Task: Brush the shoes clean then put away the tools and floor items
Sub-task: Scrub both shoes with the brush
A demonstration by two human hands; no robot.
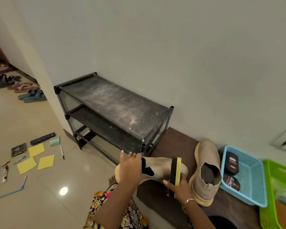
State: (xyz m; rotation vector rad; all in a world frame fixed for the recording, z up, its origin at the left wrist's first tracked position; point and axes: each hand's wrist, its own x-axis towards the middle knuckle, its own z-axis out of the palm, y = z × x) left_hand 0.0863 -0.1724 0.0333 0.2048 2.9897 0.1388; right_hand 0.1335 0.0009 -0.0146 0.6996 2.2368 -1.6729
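- On the dark brown tabletop by the wall, seen from the head camera, one beige boot lies on its side, its heel end jutting past the tabletop's edge toward the person.
- The left hand lies over that heel end with its fingers stretched out nearly straight, not wrapped round it.
- The right hand has its fingers closed round the lower end of a brush with a yellow back and black bristles; the bristles face the lying boot's side at the toe half.
- A thin bracelet sits on the right wrist.
- The second beige boot stands upright on its sole just right of the brush.
- A blue basket sits beside the upright boot, holding a black bottle and a round tin; a green basket touches its right side.
- A dusty black shoe rack stands against the wall, left of the tabletop, both shelves bare.
- On the floor at left are scattered yellow notes, a remote, a small green comb, a marker, a black packet and several pens.
- Sandals lie farther back along the floor.
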